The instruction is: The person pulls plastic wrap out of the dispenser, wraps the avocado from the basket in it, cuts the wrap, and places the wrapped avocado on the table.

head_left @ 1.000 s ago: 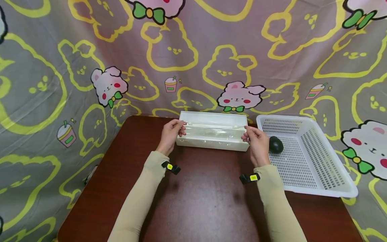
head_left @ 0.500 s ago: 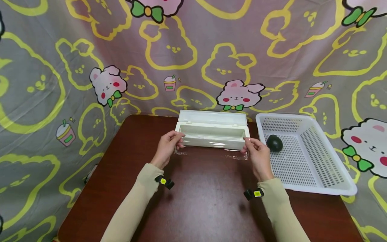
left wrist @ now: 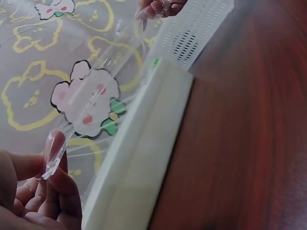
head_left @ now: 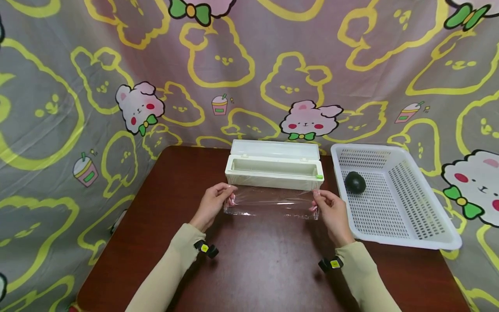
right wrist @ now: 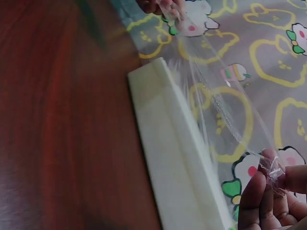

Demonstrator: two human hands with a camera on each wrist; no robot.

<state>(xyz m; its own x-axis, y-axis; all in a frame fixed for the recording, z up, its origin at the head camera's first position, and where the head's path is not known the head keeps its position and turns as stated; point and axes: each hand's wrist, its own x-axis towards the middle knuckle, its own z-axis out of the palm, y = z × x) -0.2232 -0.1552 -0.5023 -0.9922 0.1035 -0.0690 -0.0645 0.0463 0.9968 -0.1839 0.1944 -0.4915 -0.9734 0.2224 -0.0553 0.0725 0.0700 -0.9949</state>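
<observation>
A sheet of clear plastic wrap [head_left: 273, 203] stretches between both hands, in front of a long white dispenser box [head_left: 269, 180] whose lid [head_left: 274, 150] stands raised at the back. My left hand [head_left: 212, 203] pinches the wrap's left corner between thumb and fingers. At the opposite corner my right hand [head_left: 331, 212] pinches it the same way. In the left wrist view the wrap [left wrist: 103, 62] runs taut from the left thumb toward the other hand. The right wrist view shows wrap [right wrist: 276, 175] bunched under the right thumb. A small green piece [head_left: 319, 177] sits at the box's right end.
Right of the box stands a white perforated basket [head_left: 393, 240] with a dark green round fruit or vegetable [head_left: 355, 183] in it. The brown table [head_left: 257, 264] spans the space before me. A patterned curtain [head_left: 249, 56] hangs close behind the box.
Both hands have drawn the wrap toward me, from over the box to in front of it. More wrap is out, and the box's long inner trough has come into view.
</observation>
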